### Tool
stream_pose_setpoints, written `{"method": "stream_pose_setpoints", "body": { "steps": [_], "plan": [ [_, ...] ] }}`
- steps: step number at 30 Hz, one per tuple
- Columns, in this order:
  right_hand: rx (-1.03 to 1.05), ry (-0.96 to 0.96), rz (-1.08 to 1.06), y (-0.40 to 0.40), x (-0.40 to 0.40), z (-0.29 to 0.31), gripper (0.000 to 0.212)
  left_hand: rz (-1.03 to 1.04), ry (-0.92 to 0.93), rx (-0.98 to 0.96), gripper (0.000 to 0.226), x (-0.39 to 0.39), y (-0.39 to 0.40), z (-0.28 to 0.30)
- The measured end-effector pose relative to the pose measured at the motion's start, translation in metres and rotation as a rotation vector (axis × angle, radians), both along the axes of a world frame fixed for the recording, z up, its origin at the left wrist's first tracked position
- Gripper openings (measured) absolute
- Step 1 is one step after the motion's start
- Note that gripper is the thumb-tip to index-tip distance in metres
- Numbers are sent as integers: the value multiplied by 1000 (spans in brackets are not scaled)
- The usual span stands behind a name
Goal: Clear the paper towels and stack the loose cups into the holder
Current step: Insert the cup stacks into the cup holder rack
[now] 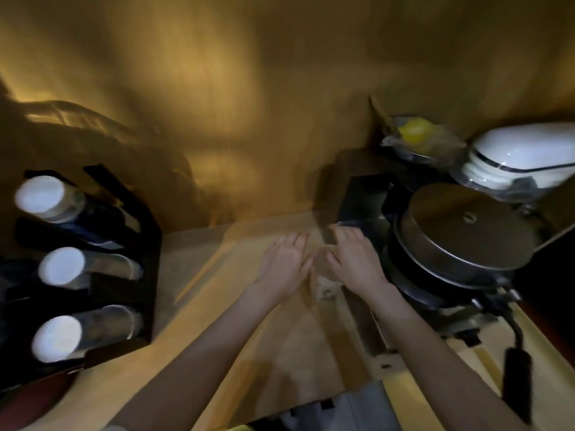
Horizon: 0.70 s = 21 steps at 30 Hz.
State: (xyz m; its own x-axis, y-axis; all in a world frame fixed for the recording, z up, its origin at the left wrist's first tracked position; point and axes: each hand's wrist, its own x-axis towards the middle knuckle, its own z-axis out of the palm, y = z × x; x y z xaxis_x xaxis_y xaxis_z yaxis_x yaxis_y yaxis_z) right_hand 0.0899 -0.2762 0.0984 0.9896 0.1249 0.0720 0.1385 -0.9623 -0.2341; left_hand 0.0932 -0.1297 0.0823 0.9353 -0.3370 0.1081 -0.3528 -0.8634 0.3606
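Pale cup (pixel 325 283) low on the wooden bench (pixel 217 321), in the narrow gap between left hand (pixel 283 262) and right hand (pixel 354 259), just beside both thumbs; contact too blurred to tell. Fingers (pixel 294 241) of both hands stretched forward, palms down, curled round nothing. Long axis of the cup near-to-far, in line with the forearms; mouth end unreadable in the blur. Well apart on the left, black holder (pixel 149 244) with three cup stacks (pixel 62 265), white ends toward the camera.

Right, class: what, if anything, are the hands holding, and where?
Cannot tell: left hand and right hand flank a pale cup at its sides, but blur hides any grip.
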Motion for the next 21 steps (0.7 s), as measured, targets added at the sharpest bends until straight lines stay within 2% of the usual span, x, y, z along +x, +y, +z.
{"method": "stream_pose_setpoints", "body": {
  "steps": [7,12,14,16,19,21],
  "plan": [
    [193,204,-247,-32,-10,-34,42,125,293,-1,43,1,-35,-34],
    [489,406,-413,-31,-2,-50,34,212,413,-130,42,3,-30,-43],
    [579,404,-433,-27,0,-53,31,265,504,-247,39,4,-25,-42],
    [605,366,-413,-21,1,-51,28,403,641,-404,54,4,-17,-36],
    [668,277,-320,-8,5,-40,31,600,1081,-805,91,8,5,-27],
    [741,231,-198,5,5,-29,33,559,1327,-1086,102,11,28,-25]
  ]
}}
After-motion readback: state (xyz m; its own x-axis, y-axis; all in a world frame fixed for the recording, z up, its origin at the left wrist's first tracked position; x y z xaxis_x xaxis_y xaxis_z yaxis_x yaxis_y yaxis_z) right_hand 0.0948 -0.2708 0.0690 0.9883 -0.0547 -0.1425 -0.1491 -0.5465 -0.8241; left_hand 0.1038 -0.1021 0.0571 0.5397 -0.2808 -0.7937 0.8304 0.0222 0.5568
